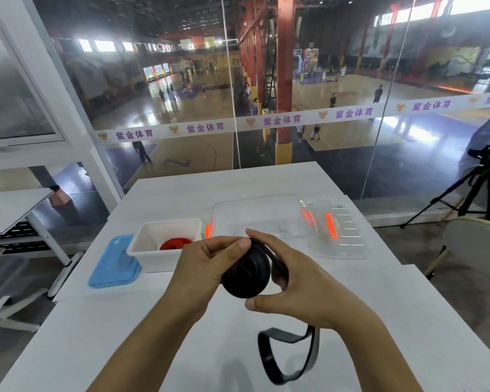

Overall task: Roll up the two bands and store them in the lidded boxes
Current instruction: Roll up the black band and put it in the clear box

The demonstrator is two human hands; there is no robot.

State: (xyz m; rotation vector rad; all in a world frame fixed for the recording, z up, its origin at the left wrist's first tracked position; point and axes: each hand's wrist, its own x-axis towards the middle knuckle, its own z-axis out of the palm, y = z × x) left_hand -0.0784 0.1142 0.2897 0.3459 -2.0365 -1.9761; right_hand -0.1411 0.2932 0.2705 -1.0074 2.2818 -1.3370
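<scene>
A black band [245,274] is wound into a thick coil held above the white table [125,335]. My left hand [207,267] grips the coil from the left, and my right hand [297,281] cups it from the right. The band's loose tail [283,355] hangs down under my right wrist in a loop. A white box [164,244] stands at the left with a rolled red band [173,244] inside. Its blue lid [115,261] lies beside it. A clear box [255,216] and its clear lid [337,230] lie behind my hands.
A glass wall runs behind the table and looks onto a sports hall. A black tripod [464,193] stands on the floor at the right. Another table and chair parts are at the left.
</scene>
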